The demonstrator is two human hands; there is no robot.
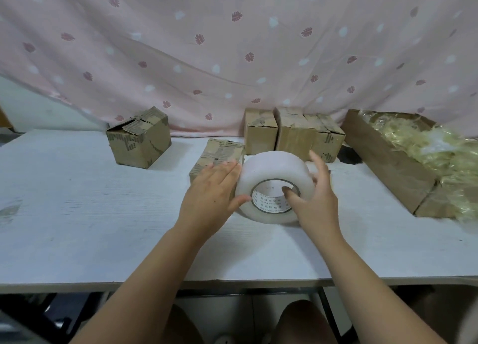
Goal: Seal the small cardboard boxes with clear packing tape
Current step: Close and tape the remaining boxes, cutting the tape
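Tabletop point(77, 227) white, pink curtain point(207, 46) behind, right hand point(318, 199) gripping tape roll point(271, 168), left hand point(212, 188) flat

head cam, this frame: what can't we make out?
All head view:
roll: loose end not findable; far side turned away.
nearest box: front hidden behind left hand and roll.
core print: too small to read.
right carton: cut by the frame's right edge.
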